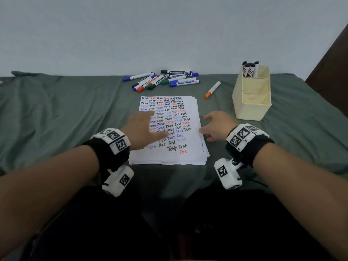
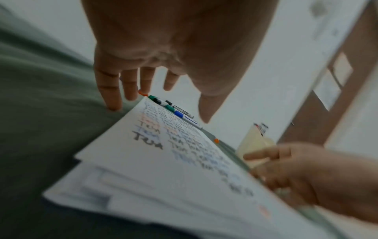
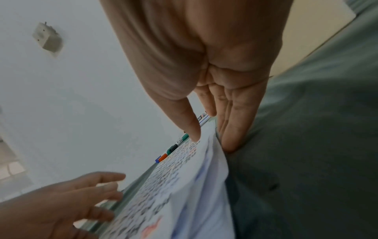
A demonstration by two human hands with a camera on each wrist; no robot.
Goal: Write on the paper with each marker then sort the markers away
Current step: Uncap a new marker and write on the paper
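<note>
Head view: both grips slack-fingered, left hand (image 1: pixel 144 129) over paper (image 1: pixel 169 140), right hand (image 1: pixel 216 127) beside.

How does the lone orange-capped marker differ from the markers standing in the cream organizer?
The orange-capped marker lies flat on the green cloth, alone, between the paper stack and the cream organizer; the stored markers stand upright together in the organizer's rear compartment. Its cap is orange; theirs look black. It still needs sorting; they are already put away. Both have white barrels, and neither is touched by a hand.
</note>
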